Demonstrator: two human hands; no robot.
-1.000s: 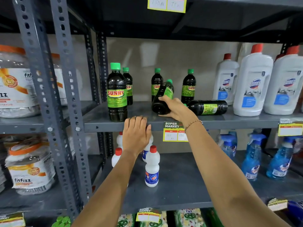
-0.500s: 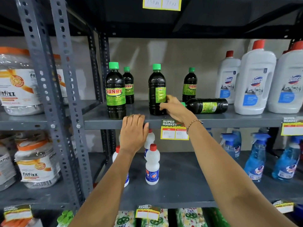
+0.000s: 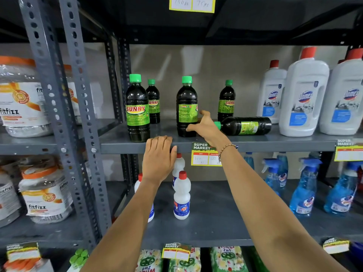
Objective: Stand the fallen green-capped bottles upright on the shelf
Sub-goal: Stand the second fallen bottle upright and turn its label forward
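On the grey shelf [image 3: 275,143] one dark green-capped bottle [image 3: 245,126] lies on its side, cap pointing left. Just left of it a second bottle [image 3: 186,107] stands upright. My right hand [image 3: 206,128] is between them, fingers loosened and thumb lifted, fingertips still touching the upright bottle's lower side. Another bottle [image 3: 137,110] stands at the front left, and two more [image 3: 153,103] [image 3: 226,103] stand at the back. My left hand [image 3: 159,156] lies flat over the shelf's front edge, holding nothing.
Large white red-capped jugs [image 3: 303,99] stand close to the fallen bottle's base on the right. A perforated steel post [image 3: 78,114] bounds the shelf on the left. Small white bottles [image 3: 181,195] and blue sprayers [image 3: 302,189] fill the shelf below. A price tag [image 3: 202,154] hangs under my right wrist.
The bottle my right hand tilted up from the shelf now stands upright, and the hand's grip on it has loosened. My left hand has stayed on the shelf edge.
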